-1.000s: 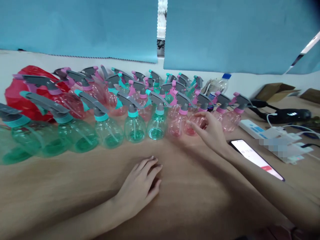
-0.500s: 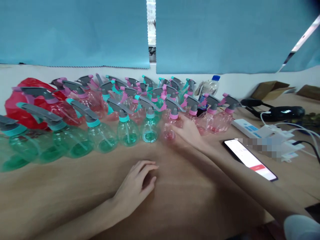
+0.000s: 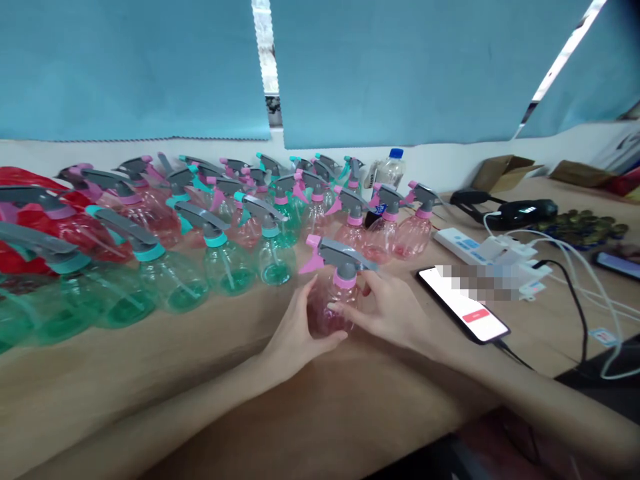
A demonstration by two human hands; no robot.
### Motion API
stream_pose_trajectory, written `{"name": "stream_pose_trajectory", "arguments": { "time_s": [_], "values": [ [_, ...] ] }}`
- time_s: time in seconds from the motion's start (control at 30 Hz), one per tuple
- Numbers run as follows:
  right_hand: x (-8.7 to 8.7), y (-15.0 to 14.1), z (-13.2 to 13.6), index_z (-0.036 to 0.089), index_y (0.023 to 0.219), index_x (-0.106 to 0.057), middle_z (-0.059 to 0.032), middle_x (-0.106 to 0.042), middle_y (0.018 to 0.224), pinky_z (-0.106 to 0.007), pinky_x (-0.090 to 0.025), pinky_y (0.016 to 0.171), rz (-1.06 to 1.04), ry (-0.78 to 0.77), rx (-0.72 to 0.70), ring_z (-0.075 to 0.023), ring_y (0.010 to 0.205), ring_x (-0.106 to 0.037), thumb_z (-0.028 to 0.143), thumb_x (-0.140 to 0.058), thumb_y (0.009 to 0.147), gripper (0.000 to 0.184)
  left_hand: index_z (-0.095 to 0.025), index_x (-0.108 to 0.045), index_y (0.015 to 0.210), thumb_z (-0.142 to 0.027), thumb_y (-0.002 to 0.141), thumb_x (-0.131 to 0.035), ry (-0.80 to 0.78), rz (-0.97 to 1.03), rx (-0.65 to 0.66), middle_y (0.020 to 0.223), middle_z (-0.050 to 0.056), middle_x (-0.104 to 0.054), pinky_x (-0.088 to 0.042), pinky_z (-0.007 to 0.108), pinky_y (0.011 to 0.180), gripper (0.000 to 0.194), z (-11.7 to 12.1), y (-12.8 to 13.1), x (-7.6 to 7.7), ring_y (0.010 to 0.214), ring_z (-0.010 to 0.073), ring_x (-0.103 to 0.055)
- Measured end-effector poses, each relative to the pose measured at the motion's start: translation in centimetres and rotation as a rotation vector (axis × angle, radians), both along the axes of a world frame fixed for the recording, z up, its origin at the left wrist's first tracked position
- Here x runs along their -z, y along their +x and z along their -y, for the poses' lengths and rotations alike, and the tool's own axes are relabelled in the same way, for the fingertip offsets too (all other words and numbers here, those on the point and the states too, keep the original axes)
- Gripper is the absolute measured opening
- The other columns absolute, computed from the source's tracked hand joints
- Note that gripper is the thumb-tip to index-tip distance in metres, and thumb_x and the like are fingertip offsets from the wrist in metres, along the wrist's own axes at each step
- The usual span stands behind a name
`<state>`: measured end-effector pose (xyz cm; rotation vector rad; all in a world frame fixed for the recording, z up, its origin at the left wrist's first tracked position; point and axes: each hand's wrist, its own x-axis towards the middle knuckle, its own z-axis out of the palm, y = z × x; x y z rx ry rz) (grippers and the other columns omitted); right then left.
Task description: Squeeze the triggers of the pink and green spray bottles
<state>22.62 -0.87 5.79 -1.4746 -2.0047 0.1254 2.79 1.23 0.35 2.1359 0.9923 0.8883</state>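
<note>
A pink spray bottle [image 3: 334, 293] with a grey trigger head and pink collar stands on the wooden table [image 3: 200, 373] in front of me. My left hand [image 3: 295, 333] cups its body from the left. My right hand [image 3: 387, 310] grips it from the right, fingers up near the collar. Behind it stand rows of several green spray bottles [image 3: 225, 257] and pink spray bottles [image 3: 385, 223].
A lit phone [image 3: 463, 303] lies just right of my hands, its cable running off the table edge. Behind it are a white power strip [image 3: 480, 250] with chargers and cables, a black device [image 3: 520, 212], a clear water bottle [image 3: 385, 170] and a red bag [image 3: 30, 213] at left.
My right hand has pulled one pink bottle out of the front row toward me. My left hand has lifted off the table and closed on the bottle. The view has swung right.
</note>
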Motion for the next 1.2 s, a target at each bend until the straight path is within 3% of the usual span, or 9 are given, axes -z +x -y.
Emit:
{"name": "stream_pose_trajectory", "arguments": {
  "time_s": [0.2, 0.3, 0.5, 0.63, 0.8, 1.0, 1.2],
  "values": [
    [-1.8, 0.8, 1.8, 0.024, 0.104, -0.061, -0.0065, -0.069, 0.102, -0.049, -0.049, 0.087, -0.110, -0.084, -0.136, -0.0296, 0.101, -0.062, 0.057, -0.065, 0.078, 0.042, -0.022, -0.030, 0.140, -0.028, 0.074, -0.076, -0.072, 0.034, 0.115, 0.144, 0.014, -0.045, -0.043, 0.051, 0.103, 0.081, 1.1, 0.9, -0.3, 0.130, 0.0299, -0.046],
    [-2.3, 1.0, 1.6, 0.024, 0.110, -0.059, -0.0063, -0.066, 0.107, -0.046, -0.048, 0.093, -0.216, -0.150, -0.252, -0.0269, 0.107, -0.060, 0.049, -0.072, 0.075, 0.046, -0.022, -0.032, 0.139, -0.026, 0.073, -0.075, -0.099, 0.036, 0.142, 0.142, 0.014, -0.047, -0.042, 0.051, 0.103, 0.079, 1.3, 0.8, -0.6, 0.130, 0.0305, -0.047],
    [-2.1, 0.3, 0.7, 0.026, 0.115, -0.051, -0.0036, -0.063, 0.112, -0.040, -0.054, 0.089, -0.477, -0.173, -0.365, -0.0214, 0.102, -0.063, 0.042, -0.075, 0.073, 0.051, -0.023, -0.037, 0.138, -0.027, 0.073, -0.074, -0.126, 0.043, 0.228, 0.141, 0.011, -0.048, -0.040, 0.053, 0.104, 0.075, 1.4, 1.3, -1.3, 0.127, 0.0316, -0.048],
    [-1.9, -0.2, 0.3, 0.028, 0.112, -0.052, -0.0019, -0.065, 0.106, -0.037, -0.057, 0.081, -0.585, -0.178, -0.385, -0.0206, 0.096, -0.065, 0.038, -0.070, 0.077, 0.041, -0.022, -0.035, 0.141, -0.032, 0.072, -0.077, -0.116, 0.042, 0.304, 0.139, 0.013, -0.050, -0.040, 0.054, 0.102, 0.082, 1.4, 1.9, -1.2, 0.127, 0.0346, -0.048],
    [-1.5, 0.0, 0.1, 0.025, 0.099, -0.056, 0.0015, -0.063, 0.087, -0.031, -0.055, 0.069, -0.573, -0.085, -0.355, -0.0152, 0.074, -0.061, 0.024, -0.067, 0.076, 0.025, -0.024, -0.034, 0.140, -0.038, 0.070, -0.081, -0.077, 0.010, 0.324, 0.142, 0.012, -0.047, -0.037, 0.051, 0.106, 0.086, 0.7, 1.8, -0.9, 0.129, 0.0338, -0.045],
    [-1.2, 0.6, 0.1, 0.026, 0.092, -0.064, -0.0006, -0.070, 0.086, -0.033, -0.057, 0.074, -0.428, -0.155, -0.272, -0.0188, 0.080, -0.067, 0.027, -0.062, 0.078, 0.014, -0.024, -0.029, 0.145, -0.046, 0.069, -0.081, -0.012, -0.129, 0.372, 0.145, 0.013, -0.043, -0.034, 0.052, 0.107, 0.094, -1.0, 1.5, -1.2, 0.132, 0.0343, -0.042],
    [-1.9, 0.4, 0.3, 0.025, 0.085, -0.064, 0.0019, -0.067, 0.079, -0.026, -0.055, 0.059, -0.487, -0.219, -0.247, -0.0126, 0.060, -0.059, 0.016, -0.055, 0.071, 0.019, -0.022, -0.031, 0.144, -0.047, 0.073, -0.077, 0.054, -0.245, 0.347, 0.144, 0.014, -0.045, -0.035, 0.052, 0.108, 0.089, -0.8, 1.1, -1.3, 0.133, 0.0330, -0.041]
  ]
}}
